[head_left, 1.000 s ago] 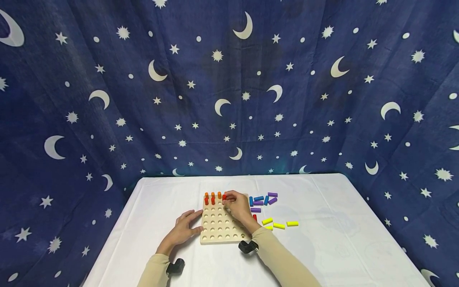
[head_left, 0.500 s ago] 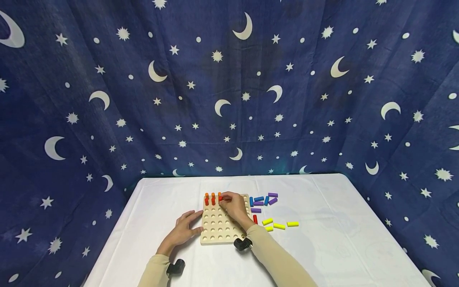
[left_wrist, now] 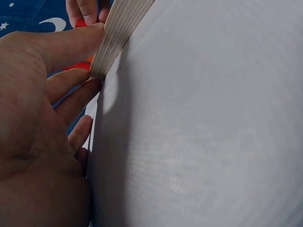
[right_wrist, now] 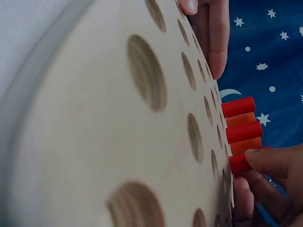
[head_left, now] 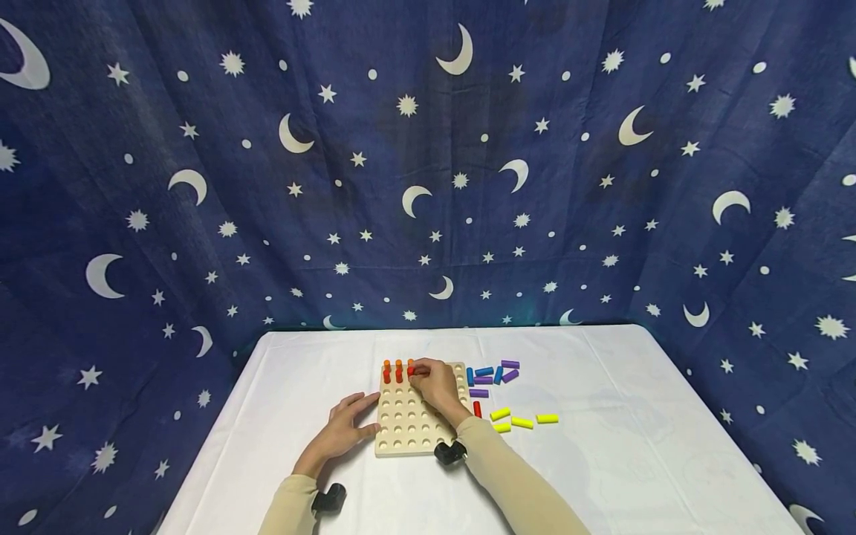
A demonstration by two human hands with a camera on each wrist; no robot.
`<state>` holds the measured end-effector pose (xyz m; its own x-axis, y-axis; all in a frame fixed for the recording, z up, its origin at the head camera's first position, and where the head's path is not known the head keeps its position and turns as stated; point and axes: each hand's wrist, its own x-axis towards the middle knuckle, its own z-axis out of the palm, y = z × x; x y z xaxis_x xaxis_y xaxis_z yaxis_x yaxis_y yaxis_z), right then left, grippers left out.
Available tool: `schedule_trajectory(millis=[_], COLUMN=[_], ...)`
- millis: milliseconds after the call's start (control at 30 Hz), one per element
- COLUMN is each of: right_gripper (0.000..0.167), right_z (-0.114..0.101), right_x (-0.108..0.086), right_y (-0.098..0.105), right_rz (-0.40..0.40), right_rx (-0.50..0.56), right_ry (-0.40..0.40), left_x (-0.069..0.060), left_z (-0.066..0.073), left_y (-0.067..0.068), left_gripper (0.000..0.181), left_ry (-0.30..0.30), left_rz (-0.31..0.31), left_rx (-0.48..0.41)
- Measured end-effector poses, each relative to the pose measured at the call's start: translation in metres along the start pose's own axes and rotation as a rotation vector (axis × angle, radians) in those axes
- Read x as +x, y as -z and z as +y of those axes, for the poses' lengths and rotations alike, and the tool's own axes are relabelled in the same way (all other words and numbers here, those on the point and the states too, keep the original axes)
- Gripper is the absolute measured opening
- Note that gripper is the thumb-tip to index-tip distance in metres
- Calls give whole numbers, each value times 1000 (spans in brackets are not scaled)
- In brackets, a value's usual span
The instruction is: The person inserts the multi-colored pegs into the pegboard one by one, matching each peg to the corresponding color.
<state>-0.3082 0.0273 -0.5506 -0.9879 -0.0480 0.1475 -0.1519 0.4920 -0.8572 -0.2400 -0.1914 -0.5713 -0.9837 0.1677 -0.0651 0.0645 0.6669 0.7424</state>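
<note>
A pale wooden peg board (head_left: 404,437) with rows of round holes lies on the table. Upright orange pegs (head_left: 398,365) stand along its far row, with two red pegs (head_left: 386,377) in the row before them. My right hand (head_left: 436,386) pinches a third red peg (right_wrist: 239,163) between thumb and fingers; it stands upright at the board, beside the other two. How deep it sits in its hole cannot be told. My left hand (head_left: 342,429) rests at the board's left edge, its extended thumb and fingertips touching the side (left_wrist: 116,35).
Right of the board lie loose blue pegs (head_left: 484,371), purple pegs (head_left: 478,393), one red peg (head_left: 477,409) and several yellow pegs (head_left: 522,423). White cloth covers the table (head_left: 615,461). A dark blue curtain (head_left: 374,186) with moons and stars hangs behind.
My right hand has moved left across the board with the red peg, to the third column, then stayed nearly still. The left hand keeps its place at the edge.
</note>
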Motion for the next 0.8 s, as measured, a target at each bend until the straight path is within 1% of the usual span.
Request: schedule_trajectory(millis=[167,400,633,800], right_gripper=[13,18,16,18], right_z=[2,1,-2,-3], right_x=[1,1,-3,-8], right_y=[1,7,22,34], right_rz=[-20,-26,-7,-3], right_rx=[-26,9,16,54], right_ry=[-5,9,48,93], left_x=[1,0,0,0], left_z=[-1,-1,1,1], left_y=[-2,-1,-1,-1], left_gripper=[63,64,64,64], left_ry=[-2,0,7,11], left_rz=[2,0,2,2], left_rx=[3,11,7,6])
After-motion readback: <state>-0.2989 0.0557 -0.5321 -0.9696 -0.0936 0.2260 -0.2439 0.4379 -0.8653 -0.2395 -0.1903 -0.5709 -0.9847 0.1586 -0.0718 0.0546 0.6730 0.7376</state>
